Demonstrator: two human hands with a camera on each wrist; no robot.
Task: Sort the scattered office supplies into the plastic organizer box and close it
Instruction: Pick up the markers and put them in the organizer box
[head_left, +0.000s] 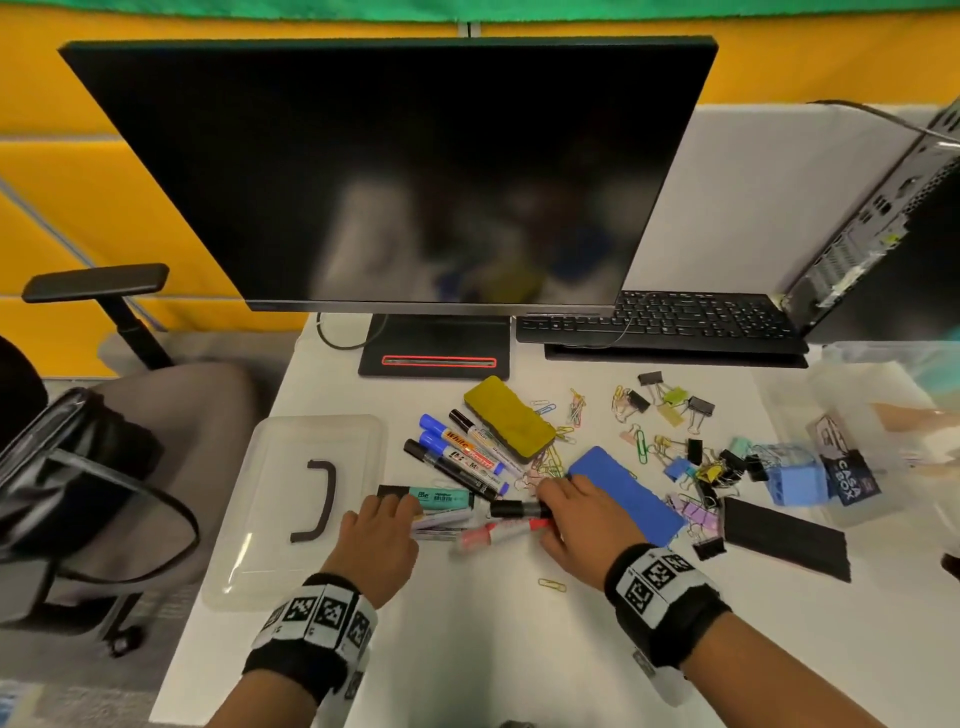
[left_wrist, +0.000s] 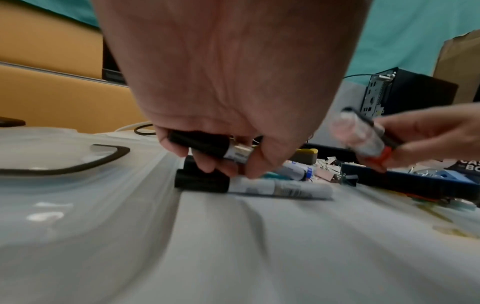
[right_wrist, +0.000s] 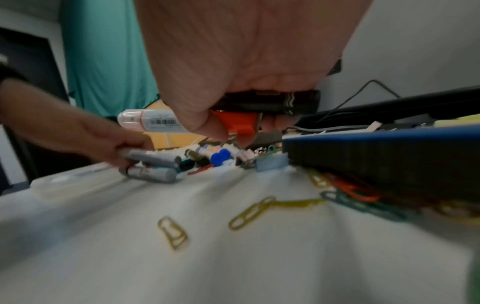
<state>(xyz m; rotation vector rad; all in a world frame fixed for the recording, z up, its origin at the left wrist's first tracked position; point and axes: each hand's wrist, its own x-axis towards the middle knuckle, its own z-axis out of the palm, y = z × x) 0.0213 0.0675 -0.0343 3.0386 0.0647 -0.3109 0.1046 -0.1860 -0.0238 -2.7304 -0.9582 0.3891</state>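
My left hand (head_left: 388, 519) grips a grey marker with a black cap (left_wrist: 211, 149) at the near end of the marker pile (head_left: 457, 454); a second grey marker (left_wrist: 272, 189) lies on the table right under its fingers. My right hand (head_left: 561, 512) holds a black marker (right_wrist: 272, 102) and a red marker (right_wrist: 235, 121) together, just off the table. The clear organizer box (head_left: 857, 499) stands open at the far right, and its lid (head_left: 291, 519) with a dark handle lies at the left. Binder clips (head_left: 696, 467) and paper clips (head_left: 553, 457) are scattered between them.
A yellow eraser (head_left: 509, 421), a blue eraser (head_left: 628, 493), a teal highlighter (head_left: 441, 497), a blue block (head_left: 800, 480) and a black strip (head_left: 784, 540) lie on the table. Behind stand a monitor (head_left: 395, 171), keyboard (head_left: 660, 319) and computer tower (head_left: 893, 234). An office chair (head_left: 93, 467) is at the left.
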